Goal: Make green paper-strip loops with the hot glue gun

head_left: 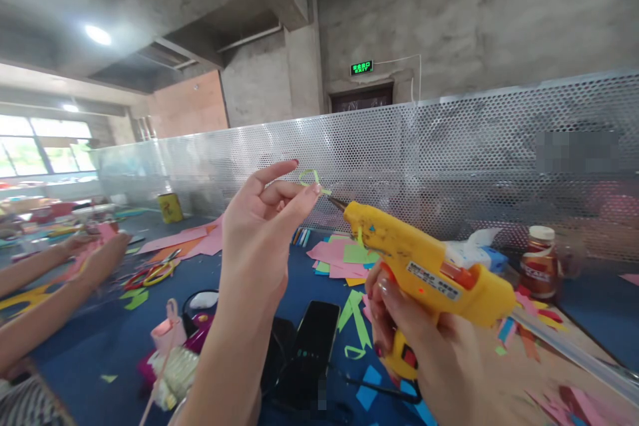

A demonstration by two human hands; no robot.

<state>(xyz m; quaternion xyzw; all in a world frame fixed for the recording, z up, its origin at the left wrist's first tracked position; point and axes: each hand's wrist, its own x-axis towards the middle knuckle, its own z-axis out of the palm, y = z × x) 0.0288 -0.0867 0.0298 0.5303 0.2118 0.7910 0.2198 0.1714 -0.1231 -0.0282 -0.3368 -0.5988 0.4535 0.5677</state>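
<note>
Between the thumb and a finger of my left hand (269, 219) is pinched a thin light-green paper strip (309, 175), bent into a loop, its index finger raised. My right hand (424, 346) grips a yellow hot glue gun (399, 239) by its handle. The gun's dark nozzle points left, and its tip is at or very near the strip's end; whether they touch I cannot tell. A clear glue stick (574, 346) sticks out of the gun's back. Below lie a black phone (312, 346) and green paper strips (355, 319).
A perforated metal screen (359, 153) runs behind the blue table. Pink and green paper sheets (339, 256), scissors (152, 273), a small pink paper bucket (168, 333) and a white-capped jar (540, 263) stand or lie about. Another person's hands (94, 256) hold pink paper at the left.
</note>
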